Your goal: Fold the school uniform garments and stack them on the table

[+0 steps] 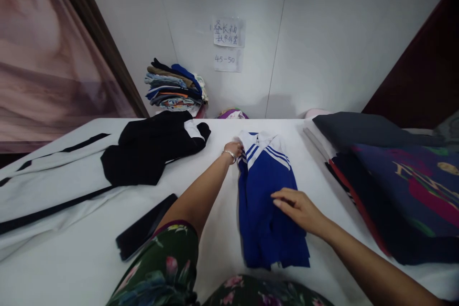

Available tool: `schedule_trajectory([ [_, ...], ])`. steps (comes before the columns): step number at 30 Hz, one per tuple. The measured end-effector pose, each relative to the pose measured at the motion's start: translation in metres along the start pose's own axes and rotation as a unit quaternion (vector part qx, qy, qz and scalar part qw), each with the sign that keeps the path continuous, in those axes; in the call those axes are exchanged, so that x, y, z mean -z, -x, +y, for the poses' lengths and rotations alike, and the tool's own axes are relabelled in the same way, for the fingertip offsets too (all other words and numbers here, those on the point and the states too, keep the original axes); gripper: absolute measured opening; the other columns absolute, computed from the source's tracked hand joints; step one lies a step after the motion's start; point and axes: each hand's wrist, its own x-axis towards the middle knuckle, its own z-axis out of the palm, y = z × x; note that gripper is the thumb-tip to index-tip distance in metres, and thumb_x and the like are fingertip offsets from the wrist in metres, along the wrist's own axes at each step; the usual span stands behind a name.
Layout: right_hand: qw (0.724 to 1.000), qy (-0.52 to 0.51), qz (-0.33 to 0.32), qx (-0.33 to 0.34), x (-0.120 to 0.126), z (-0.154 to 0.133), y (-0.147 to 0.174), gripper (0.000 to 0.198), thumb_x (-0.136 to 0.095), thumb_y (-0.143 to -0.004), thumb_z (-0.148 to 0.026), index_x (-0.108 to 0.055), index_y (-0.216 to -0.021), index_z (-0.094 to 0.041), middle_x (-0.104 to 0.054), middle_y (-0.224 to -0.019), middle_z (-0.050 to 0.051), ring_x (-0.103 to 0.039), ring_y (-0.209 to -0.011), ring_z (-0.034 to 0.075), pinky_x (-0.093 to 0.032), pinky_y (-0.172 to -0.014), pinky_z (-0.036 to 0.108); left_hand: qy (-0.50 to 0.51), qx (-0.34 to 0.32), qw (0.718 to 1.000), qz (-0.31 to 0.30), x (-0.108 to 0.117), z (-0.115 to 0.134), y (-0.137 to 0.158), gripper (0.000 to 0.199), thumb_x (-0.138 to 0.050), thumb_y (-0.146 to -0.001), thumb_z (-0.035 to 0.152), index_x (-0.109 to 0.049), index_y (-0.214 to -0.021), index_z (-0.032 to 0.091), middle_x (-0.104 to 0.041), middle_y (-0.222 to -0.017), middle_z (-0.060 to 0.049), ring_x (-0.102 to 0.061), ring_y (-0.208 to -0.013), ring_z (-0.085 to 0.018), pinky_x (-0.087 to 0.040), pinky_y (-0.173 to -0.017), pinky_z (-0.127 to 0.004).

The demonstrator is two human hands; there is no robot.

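A blue and white jacket [265, 186] with striped shoulders lies folded lengthwise on the white table [218, 229], its collar toward the wall. At the left shoulder edge of the jacket is my left hand [234, 148], with a bracelet on the wrist and its fingers closed on the fabric. My right hand [297, 205] is over the right side of the jacket's body, fingers loosely extended and holding nothing. Whether its fingertips touch the cloth I cannot tell.
Left of the jacket lie a black garment [150, 148], a white garment with black stripes [71, 177] and a black phone-like slab [147, 227]. Folded clothes [380, 177] are stacked at right. Another clothes pile [174, 86] stands beyond the table's far edge, near the wall with paper signs [228, 33].
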Motion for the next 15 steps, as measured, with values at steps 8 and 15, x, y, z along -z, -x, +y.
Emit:
schedule_trajectory([
  [8, 0.969, -0.138, 0.015, -0.205, -0.016, 0.044, -0.023, 0.06, -0.055, -0.083, -0.039, -0.04, -0.137, -0.018, -0.059, -0.071, -0.003, -0.053, -0.044, 0.01, -0.042, -0.036, 0.021, -0.069, 0.036, 0.995, -0.066, 0.006, -0.026, 0.057, 0.036, -0.063, -0.08, 0.052, -0.06, -0.077, 0.016, -0.062, -0.066, -0.002, -0.054, -0.048, -0.009, -0.039, -0.045, -0.02],
  [15, 0.962, -0.207, 0.042, -0.171, -0.026, 0.032, -0.033, 0.069, -0.062, -0.074, -0.039, -0.04, -0.136, -0.018, -0.043, -0.056, -0.011, -0.05, -0.042, 0.01, -0.039, -0.036, 0.02, -0.046, 0.031, 0.992, -0.109, -0.011, -0.029, 0.081, 0.02, -0.075, -0.071, 0.03, -0.06, -0.071, 0.017, -0.059, -0.056, 0.002, -0.055, -0.053, -0.011, -0.045, -0.05, -0.02],
])
